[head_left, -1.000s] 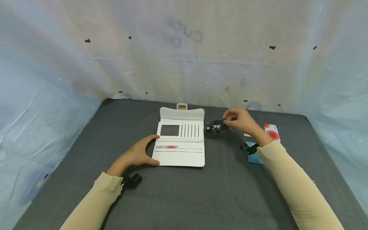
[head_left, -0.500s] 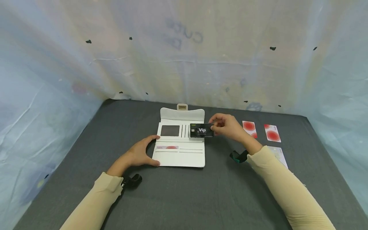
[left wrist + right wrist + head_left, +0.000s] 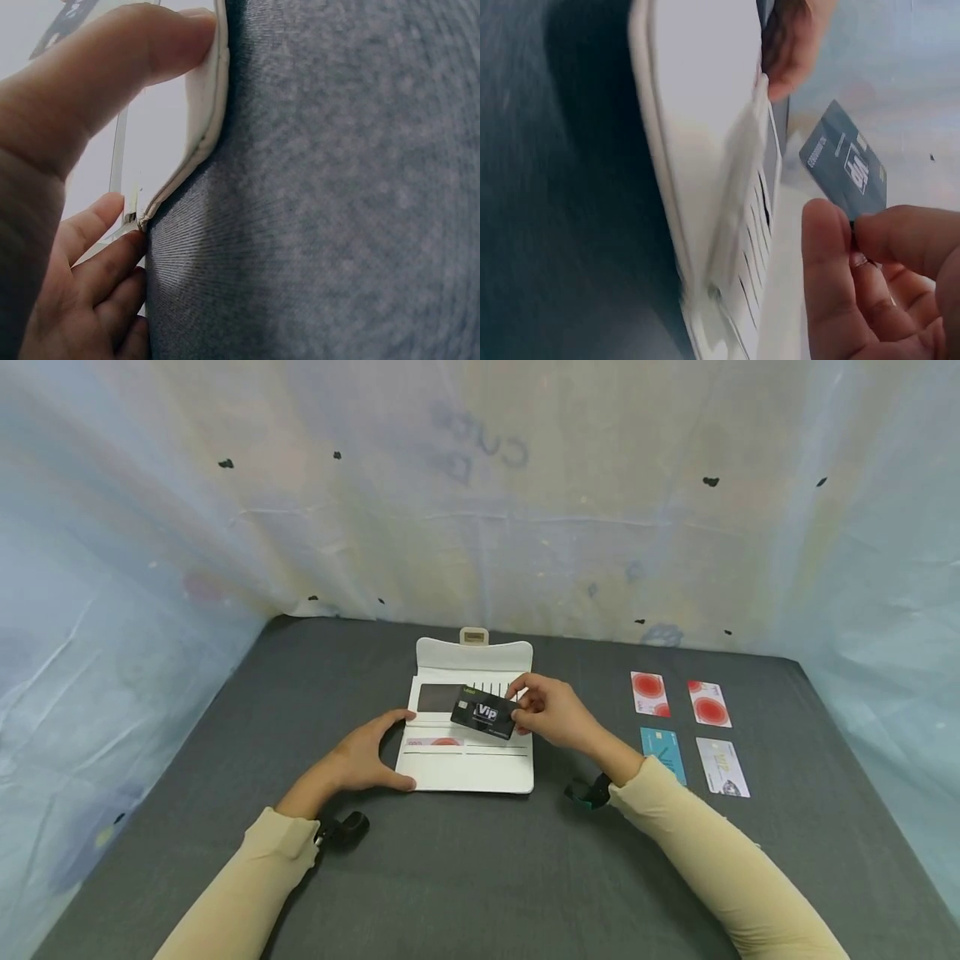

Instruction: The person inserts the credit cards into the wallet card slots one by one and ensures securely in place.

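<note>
An open white wallet (image 3: 498,775) lies flat on the dark cloth, its flap and clasp at the far side. My left hand (image 3: 362,756) holds its left edge, thumb on the near corner and forefinger by the fold. In the left wrist view the thumb (image 3: 142,45) rests on the white cover. My right hand (image 3: 558,714) pinches a black VIP card (image 3: 483,713) by its right end between thumb and forefinger. The card is tilted over the wallet's fold, above the card slots (image 3: 751,262). A red-and-white card (image 3: 437,742) sits in a lower left pocket.
Right of the wallet lie two red-and-white cards (image 3: 649,693), a blue card (image 3: 663,753) partly behind the right sleeve, and a pale VIP card (image 3: 722,767). A pale plastic sheet (image 3: 480,552) hangs beyond the table's far edge.
My right hand has carried the black card leftward from beside the wallet to over its fold, and the card has tipped clockwise. The left hand keeps its place on the wallet's edge.
</note>
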A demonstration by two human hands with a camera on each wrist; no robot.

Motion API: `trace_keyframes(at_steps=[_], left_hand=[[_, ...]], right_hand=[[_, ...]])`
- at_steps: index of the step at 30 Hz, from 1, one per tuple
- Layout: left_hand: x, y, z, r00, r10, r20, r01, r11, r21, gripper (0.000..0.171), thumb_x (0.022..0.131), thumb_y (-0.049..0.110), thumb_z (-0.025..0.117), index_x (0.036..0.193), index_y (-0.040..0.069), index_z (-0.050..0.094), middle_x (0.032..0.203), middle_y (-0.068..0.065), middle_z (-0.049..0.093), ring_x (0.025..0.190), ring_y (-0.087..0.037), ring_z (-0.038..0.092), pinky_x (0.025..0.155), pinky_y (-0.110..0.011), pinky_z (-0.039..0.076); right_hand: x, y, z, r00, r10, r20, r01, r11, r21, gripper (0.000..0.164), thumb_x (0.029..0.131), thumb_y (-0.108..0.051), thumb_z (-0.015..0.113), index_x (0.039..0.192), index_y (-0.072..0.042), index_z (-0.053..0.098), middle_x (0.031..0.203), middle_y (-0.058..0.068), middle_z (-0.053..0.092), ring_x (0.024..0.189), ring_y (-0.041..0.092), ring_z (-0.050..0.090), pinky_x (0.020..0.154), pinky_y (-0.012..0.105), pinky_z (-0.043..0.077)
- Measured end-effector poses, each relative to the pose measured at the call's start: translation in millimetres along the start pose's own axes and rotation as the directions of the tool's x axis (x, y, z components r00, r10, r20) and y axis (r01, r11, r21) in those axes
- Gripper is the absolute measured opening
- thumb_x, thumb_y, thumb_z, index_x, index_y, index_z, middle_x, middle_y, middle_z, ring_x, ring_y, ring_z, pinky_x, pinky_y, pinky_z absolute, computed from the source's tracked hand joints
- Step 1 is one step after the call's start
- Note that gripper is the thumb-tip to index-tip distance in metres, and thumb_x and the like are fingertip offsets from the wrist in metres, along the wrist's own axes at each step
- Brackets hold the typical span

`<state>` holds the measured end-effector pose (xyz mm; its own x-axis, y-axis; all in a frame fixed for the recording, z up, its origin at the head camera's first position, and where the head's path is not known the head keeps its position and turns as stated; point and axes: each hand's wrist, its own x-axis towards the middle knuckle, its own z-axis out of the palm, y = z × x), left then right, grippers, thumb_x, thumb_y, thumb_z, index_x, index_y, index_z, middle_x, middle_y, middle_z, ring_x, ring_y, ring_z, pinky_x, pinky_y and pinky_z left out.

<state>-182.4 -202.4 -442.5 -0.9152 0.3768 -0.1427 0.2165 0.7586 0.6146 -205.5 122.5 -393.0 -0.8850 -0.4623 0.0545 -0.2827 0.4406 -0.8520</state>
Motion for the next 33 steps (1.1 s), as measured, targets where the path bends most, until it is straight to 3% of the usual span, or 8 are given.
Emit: trace_keyframes(at_steps=[5, 12, 22, 26, 30, 33], left_hand=[[0.4, -0.4, 0.0, 1.000, 0.009, -0.006, -0.009, 1.000, -0.004, 0.106, 0.060, 0.048, 0.088, 0.148, 0.021, 0.034, 0.153, -0.012, 0.036, 0.141, -0.035, 0.034, 0.109, -0.058, 0.031], [0.1, 0.1, -0.8, 1.000, 0.021, -0.015, -0.021, 1.000, -0.002, 0.105, 0.060, 0.046, 0.088, 0.147, 0.021, 0.035, 0.153, -0.012, 0.037, 0.141, -0.035, 0.034, 0.109, -0.058, 0.031], [-0.2, 0.3, 0.1, 1.000, 0.013, -0.013, -0.013, 1.000, 0.000, 0.105, 0.060, 0.047, 0.088, 0.147, 0.021, 0.035, 0.152, -0.013, 0.037, 0.140, -0.036, 0.035, 0.109, -0.057, 0.031], [-0.5, -0.5, -0.4, 1.000, 0.018, -0.016, -0.018, 1.000, -0.004, 0.105, 0.060, 0.047, 0.088, 0.147, 0.020, 0.035, 0.152, -0.013, 0.037, 0.140, -0.036, 0.035, 0.109, -0.058, 0.032], [-0.6, -0.4, -1.0, 1.000, 0.025, -0.019, -0.025, 1.000, 0.001, 0.105, 0.060, 0.047, 0.088, 0.147, 0.019, 0.035, 0.152, -0.013, 0.038, 0.140, -0.037, 0.035, 0.109, -0.058, 0.032], [-0.8, 0.8, -1.4, 1.000, 0.025, -0.018, -0.025, 1.000, 0.005, 0.105, 0.060, 0.046, 0.088, 0.147, 0.019, 0.035, 0.152, -0.014, 0.038, 0.140, -0.037, 0.035, 0.109, -0.057, 0.032]], right_hand=[[3, 0, 20, 0.999, 0.031, 0.015, -0.032, 0.998, 0.061, 0.022, 0.087, 0.004, 0.062, 0.107, -0.007, 0.059, 0.082, 0.011, 0.059, 0.072, 0.025, 0.070, 0.065, 0.032, 0.059], [9, -1, 46, 0.997, 0.067, -0.027, -0.061, 0.981, 0.183, 0.025, 0.085, 0.007, 0.063, 0.107, -0.003, 0.058, 0.084, 0.010, 0.056, 0.075, 0.025, 0.070, 0.065, 0.032, 0.059], [15, -1, 62, 0.988, 0.147, -0.052, -0.118, 0.924, 0.363, 0.029, 0.085, 0.013, 0.059, 0.113, 0.004, 0.054, 0.083, 0.010, 0.055, 0.074, 0.023, 0.069, 0.069, 0.036, 0.059], [18, 2, 66, 0.987, 0.157, -0.039, -0.132, 0.920, 0.370, 0.031, 0.084, 0.015, 0.058, 0.114, 0.007, 0.052, 0.084, 0.016, 0.057, 0.076, 0.030, 0.069, 0.071, 0.040, 0.059], [19, 1, 68, 0.989, 0.143, -0.045, -0.121, 0.936, 0.331, 0.032, 0.083, 0.016, 0.059, 0.113, 0.008, 0.052, 0.083, 0.020, 0.059, 0.077, 0.038, 0.069, 0.070, 0.043, 0.059], [19, 0, 69, 0.988, 0.138, -0.063, -0.114, 0.951, 0.289, 0.032, 0.082, 0.013, 0.062, 0.112, 0.005, 0.055, 0.081, 0.017, 0.061, 0.074, 0.035, 0.070, 0.068, 0.040, 0.059]])
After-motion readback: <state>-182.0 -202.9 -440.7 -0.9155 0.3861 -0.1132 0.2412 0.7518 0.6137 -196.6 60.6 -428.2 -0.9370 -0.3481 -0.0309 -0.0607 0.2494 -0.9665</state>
